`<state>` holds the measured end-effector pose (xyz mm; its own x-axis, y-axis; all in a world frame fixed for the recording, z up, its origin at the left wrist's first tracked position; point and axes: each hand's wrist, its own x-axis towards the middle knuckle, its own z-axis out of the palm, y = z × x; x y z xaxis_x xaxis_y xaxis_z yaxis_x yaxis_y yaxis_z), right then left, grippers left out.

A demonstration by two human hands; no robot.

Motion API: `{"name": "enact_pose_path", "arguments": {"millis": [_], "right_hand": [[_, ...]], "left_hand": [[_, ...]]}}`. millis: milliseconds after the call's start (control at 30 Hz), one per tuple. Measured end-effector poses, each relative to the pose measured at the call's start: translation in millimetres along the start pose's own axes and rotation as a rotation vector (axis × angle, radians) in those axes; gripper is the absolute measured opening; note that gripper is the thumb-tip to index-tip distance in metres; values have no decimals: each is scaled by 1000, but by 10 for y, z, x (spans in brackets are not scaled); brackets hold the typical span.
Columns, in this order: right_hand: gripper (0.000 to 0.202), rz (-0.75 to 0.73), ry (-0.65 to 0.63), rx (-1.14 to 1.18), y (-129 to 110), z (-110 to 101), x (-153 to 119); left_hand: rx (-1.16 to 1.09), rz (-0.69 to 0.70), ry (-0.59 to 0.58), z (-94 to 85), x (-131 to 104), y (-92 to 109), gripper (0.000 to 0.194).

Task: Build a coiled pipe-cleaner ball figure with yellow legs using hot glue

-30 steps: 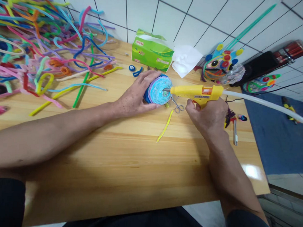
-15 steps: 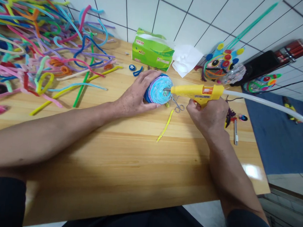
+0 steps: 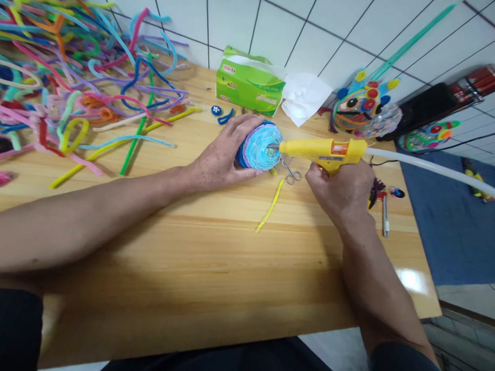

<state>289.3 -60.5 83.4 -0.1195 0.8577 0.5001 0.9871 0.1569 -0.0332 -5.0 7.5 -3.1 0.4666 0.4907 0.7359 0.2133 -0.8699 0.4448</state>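
My left hand (image 3: 228,152) is wrapped round a cup-shaped thing covered in coiled blue and purple pipe cleaner (image 3: 262,147), tipped so that its round light-blue end faces right. My right hand (image 3: 343,186) grips a yellow hot glue gun (image 3: 313,150), with a long white glue stick (image 3: 427,164) sticking out of its back. The gun's metal nozzle touches or nearly touches the middle of the round end. Just below lie small scissors (image 3: 291,175), partly hidden, and a short yellow pipe cleaner strip (image 3: 270,205).
Loose coloured pipe cleaners (image 3: 92,88) heap up at the left. Along the tiled wall stand a green tissue pack (image 3: 251,87), a crumpled white tissue (image 3: 305,95) and a decorated pot (image 3: 353,111). A utility knife (image 3: 385,217) lies near the table's right edge.
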Motion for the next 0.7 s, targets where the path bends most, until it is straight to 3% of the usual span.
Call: {"name": "enact_pose_path", "arguments": {"millis": [433, 700], "right_hand": [[11, 49, -10, -45, -40, -15, 12], [13, 47, -8, 20, -35, -22, 9]], "left_hand": [[-26, -84, -3, 18, -3, 15, 108], [-8, -50, 6, 13, 0, 5, 109]]}}
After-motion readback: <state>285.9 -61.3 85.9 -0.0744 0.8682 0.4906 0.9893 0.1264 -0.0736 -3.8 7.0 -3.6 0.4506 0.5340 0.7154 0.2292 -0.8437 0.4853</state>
